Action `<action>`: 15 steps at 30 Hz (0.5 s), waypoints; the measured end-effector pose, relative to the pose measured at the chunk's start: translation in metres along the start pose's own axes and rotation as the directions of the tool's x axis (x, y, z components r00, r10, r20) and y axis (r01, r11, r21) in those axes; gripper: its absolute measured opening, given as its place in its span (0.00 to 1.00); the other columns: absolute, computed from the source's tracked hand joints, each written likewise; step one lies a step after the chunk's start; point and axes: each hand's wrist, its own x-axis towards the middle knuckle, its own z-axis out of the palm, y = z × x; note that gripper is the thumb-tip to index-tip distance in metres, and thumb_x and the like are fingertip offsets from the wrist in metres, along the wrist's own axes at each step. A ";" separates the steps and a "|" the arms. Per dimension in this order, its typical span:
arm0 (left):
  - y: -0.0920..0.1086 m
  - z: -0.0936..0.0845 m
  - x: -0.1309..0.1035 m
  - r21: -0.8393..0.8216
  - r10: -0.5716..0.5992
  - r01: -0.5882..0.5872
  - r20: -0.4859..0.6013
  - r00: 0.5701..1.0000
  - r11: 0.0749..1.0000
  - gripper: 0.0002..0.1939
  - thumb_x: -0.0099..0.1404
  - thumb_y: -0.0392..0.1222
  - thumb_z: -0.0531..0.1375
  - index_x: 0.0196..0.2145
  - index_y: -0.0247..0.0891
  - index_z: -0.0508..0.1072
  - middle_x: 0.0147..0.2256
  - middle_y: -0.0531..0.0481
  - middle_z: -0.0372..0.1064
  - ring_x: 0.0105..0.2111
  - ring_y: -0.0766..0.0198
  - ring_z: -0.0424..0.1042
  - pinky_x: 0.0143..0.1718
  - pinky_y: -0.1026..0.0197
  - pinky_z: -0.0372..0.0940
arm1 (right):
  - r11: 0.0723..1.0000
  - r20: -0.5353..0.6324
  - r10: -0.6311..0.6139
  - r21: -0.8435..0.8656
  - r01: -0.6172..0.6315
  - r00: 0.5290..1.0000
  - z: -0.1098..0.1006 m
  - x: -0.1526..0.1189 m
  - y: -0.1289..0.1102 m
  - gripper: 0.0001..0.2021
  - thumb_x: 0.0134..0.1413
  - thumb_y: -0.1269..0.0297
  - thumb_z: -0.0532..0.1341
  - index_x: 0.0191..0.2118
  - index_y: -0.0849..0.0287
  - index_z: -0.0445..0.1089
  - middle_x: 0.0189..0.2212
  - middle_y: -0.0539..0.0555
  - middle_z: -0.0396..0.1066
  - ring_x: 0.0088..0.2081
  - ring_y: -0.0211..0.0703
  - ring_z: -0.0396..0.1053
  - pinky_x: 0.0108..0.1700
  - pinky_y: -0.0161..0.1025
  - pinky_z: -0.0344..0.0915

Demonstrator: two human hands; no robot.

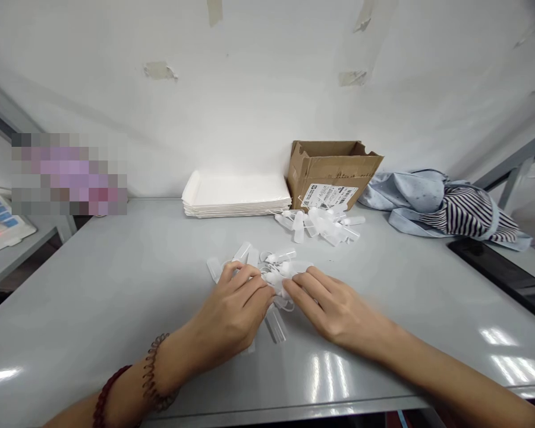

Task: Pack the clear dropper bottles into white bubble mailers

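Observation:
Several small translucent plastic pieces with white caps and thin loops point(282, 255) lie in a loose heap near the middle of the grey table. My left hand point(236, 306) is at the heap's left front, its fingers curled and closed over some pieces; what they grip is hidden. At the right side, my right hand point(332, 303) reaches in with bent fingers pressed together at the heap, and its fingertips' hold is too small to make out. One clear tube point(276, 325) points toward the front edge, just beside my left hand.
Behind the heap, more plastic pieces point(325, 226) lie before an open cardboard box point(339, 172). A stack of white envelopes point(236, 193) stands left of the box. Bunched cloth point(446, 205) and a black object point(503, 279) lie on the right of the table point(116, 297).

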 end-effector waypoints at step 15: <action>0.003 -0.011 0.005 -0.235 -0.200 0.166 -0.131 0.971 0.958 0.05 0.65 0.30 0.56 0.36 0.36 0.70 0.27 0.52 0.69 0.33 0.62 0.64 0.39 0.56 0.60 | 0.976 -0.055 0.143 0.174 -0.131 0.988 0.004 -0.006 0.010 0.12 0.60 0.81 0.48 0.43 0.68 0.67 0.29 0.56 0.67 0.29 0.40 0.60 0.29 0.35 0.62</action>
